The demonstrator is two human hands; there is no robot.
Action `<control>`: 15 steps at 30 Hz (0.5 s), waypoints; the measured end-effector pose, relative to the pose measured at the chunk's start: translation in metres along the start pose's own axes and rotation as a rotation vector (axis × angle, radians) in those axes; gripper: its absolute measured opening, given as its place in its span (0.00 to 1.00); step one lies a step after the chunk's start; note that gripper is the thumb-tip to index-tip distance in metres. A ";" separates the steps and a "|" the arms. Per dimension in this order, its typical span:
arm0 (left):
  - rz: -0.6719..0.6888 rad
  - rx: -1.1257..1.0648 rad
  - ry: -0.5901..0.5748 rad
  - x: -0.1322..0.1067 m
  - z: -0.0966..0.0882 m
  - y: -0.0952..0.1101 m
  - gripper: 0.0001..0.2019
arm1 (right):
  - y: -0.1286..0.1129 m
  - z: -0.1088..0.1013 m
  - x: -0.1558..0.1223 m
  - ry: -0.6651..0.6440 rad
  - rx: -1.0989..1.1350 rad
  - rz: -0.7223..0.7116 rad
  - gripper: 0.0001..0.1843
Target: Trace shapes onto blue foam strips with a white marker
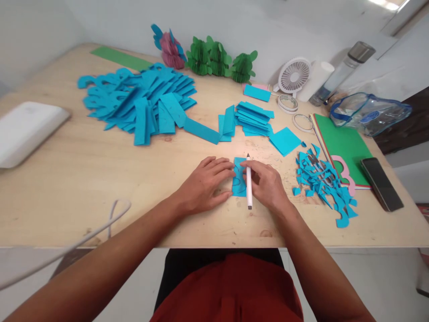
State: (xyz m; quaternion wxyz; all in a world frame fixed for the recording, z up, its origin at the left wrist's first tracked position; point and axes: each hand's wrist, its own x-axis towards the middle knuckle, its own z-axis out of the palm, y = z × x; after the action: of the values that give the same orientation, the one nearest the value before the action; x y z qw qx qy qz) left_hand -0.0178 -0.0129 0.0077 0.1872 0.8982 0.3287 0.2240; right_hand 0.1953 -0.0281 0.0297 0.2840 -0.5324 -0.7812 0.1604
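My left hand (205, 183) lies flat on the wooden table (83, 179), its fingers stretched out and pressing the left edge of a small folded blue paper piece (239, 181). A curved line is drawn on that piece. My right hand (266, 184) is closed on a white pen (248, 183), held upright along the paper's right edge with its tip pointing away from me.
A big heap of cut blue shapes (140, 100) lies at the back left, a stack of blue folded sheets (253, 117) behind my hands. Blue scraps with scissors (321, 179), green paper (342, 143), a phone (381, 183), tape rolls, a small fan (294, 76), a bottle and paper ornaments (217, 58) fill the right and back.
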 end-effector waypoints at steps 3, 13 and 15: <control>0.005 0.001 0.003 0.000 0.000 0.000 0.18 | 0.000 0.000 0.000 0.006 -0.006 0.000 0.16; -0.007 -0.012 -0.013 -0.001 -0.001 0.000 0.18 | 0.000 0.000 -0.001 -0.010 -0.038 -0.036 0.17; -0.005 -0.010 -0.012 -0.001 -0.001 -0.001 0.18 | 0.000 0.000 -0.001 -0.013 -0.051 -0.044 0.17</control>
State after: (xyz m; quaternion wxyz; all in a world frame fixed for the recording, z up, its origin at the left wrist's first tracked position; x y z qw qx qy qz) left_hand -0.0196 -0.0125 0.0081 0.1943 0.8977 0.3288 0.2197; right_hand 0.1956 -0.0286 0.0293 0.2687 -0.5210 -0.7984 0.1375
